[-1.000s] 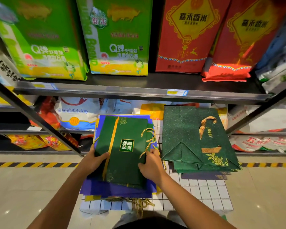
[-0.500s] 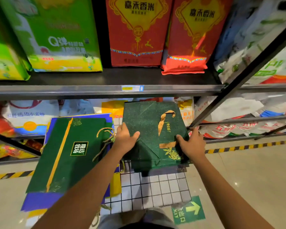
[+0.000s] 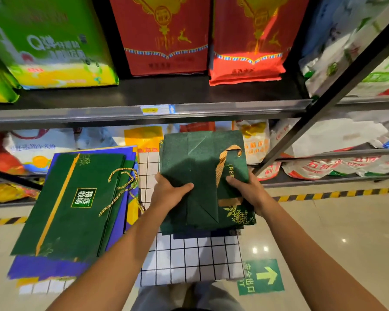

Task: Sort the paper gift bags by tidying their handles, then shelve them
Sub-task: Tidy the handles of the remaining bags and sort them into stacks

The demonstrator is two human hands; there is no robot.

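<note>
Hands frame the right-hand stack in the head view. The left hand (image 3: 170,193) grips the left edge of the dark green gift bag (image 3: 195,169), thumb curled over its top face, fingers under and hidden. The right hand (image 3: 247,190) pinches the right edge the same way, close to the gold ribbon handle (image 3: 225,162), which loops loosely up across the face rather than lying flat. This bag tops a small pile of folded bags on the white grid-patterned surface (image 3: 189,259), just in front of the lower shelf. To the left, apart from both hands, lies the second stack, topped by the long green bag with a gold stripe (image 3: 72,205), its gold cord handle (image 3: 121,187) trailing toward the right edge over blue bags beneath.

The step in hand looks like squaring up the right pile before shelving. The ribbon seems not yet tidied, so the next move likely calls for tucking it flat against the bag, then lifting the pile level toward the grey metal shelf (image 3: 144,108).
</note>
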